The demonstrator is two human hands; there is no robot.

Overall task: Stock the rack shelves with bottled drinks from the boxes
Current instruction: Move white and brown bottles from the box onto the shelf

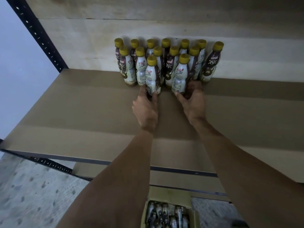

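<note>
Several coffee bottles with yellow caps (166,60) stand in rows at the back of the brown rack shelf (82,112), against the pale back panel. My left hand (145,109) grips the base of an upright bottle (152,74) in front of the rows. My right hand (192,99) grips the base of a second upright bottle (181,74) a little to the right. Both bottles rest on the shelf. Between my forearms, on the floor below, an open cardboard box (169,209) holds several more bottles.
A black perforated upright (36,33) frames the rack's left side, and a black rail (49,163) runs along the shelf's front edge. A lower shelf (181,180) shows beneath. Speckled grey floor (32,195) lies at the lower left. Bare shelf board spreads left, right and in front of the bottles.
</note>
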